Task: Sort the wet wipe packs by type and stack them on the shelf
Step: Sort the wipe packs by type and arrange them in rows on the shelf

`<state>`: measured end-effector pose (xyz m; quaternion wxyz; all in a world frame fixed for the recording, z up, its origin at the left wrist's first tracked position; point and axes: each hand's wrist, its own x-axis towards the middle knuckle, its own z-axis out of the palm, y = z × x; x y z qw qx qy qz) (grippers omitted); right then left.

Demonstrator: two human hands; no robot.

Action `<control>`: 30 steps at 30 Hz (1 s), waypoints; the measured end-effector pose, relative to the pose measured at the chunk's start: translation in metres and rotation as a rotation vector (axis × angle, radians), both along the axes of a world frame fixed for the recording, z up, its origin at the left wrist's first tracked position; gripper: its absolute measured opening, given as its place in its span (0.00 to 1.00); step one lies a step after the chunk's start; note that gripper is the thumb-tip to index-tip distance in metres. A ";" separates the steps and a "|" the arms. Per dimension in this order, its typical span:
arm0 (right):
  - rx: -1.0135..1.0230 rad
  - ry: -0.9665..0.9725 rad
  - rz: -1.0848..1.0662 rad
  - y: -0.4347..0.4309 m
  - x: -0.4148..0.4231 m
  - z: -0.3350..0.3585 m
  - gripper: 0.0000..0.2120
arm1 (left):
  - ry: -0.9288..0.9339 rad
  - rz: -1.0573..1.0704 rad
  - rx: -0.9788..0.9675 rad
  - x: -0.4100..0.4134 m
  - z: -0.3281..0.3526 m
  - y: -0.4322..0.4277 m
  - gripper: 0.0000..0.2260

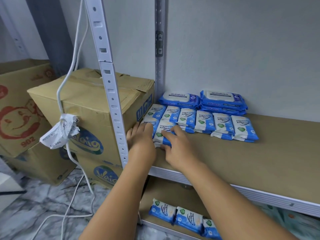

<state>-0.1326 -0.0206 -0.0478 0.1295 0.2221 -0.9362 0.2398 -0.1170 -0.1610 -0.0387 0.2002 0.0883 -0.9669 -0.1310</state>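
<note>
Brown shelf (242,153) by a pale wall: our left hand (142,137) presses flat on the leftmost stack (147,121) while our right hand (178,146) pinches the near stack (163,129) between fingers (168,134) and thumb, best nudged square against the row behind (204,122), clear of the larger Antabax packs (223,99).

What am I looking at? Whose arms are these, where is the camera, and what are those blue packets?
No machine here: these are a person's bare arms, filmed by one wide camera worn on their head, looking down. On the brown shelf board lie wet wipe packs of two kinds: large antabax packs stacked at the back wall, and small antibacterial packs in low stacks before them. The left hand rests flat on the front corner stack; the right hand pinches the neighbouring stack, fingers on top, thumb at its front edge. More small packs lie on the lower shelf; cardboard boxes stand left of the rack.
</note>
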 end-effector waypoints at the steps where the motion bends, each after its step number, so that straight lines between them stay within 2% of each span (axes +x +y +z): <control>1: 0.018 0.027 -0.018 -0.001 -0.002 -0.001 0.24 | 0.015 -0.011 0.041 -0.002 0.000 -0.001 0.19; 4: 0.062 0.081 -0.066 -0.002 -0.006 -0.004 0.23 | 0.071 -0.040 0.118 -0.003 -0.001 -0.002 0.18; 11: 0.055 0.095 -0.091 -0.001 -0.010 -0.011 0.24 | 0.102 -0.044 0.143 0.001 0.001 0.000 0.19; 14: 0.062 0.081 -0.112 0.001 -0.008 -0.010 0.32 | 0.064 -0.066 0.112 0.002 0.001 0.000 0.26; 16: -0.013 0.037 -0.118 0.003 -0.005 -0.009 0.40 | 0.007 -0.088 0.039 0.003 -0.002 0.001 0.32; 18: -0.130 -0.006 -0.104 0.008 0.005 -0.007 0.43 | -0.012 -0.117 0.008 0.010 -0.003 0.002 0.36; 24: -0.389 0.029 -0.065 0.052 0.073 -0.017 0.31 | 0.009 -0.219 0.152 0.055 -0.004 0.032 0.37; 28: -0.447 0.228 -0.115 0.100 0.130 -0.033 0.17 | 0.115 -0.380 0.194 0.089 -0.005 0.059 0.26; 30: -0.425 0.243 -0.157 0.126 0.153 -0.046 0.13 | 0.045 -0.503 0.299 0.108 -0.005 0.075 0.17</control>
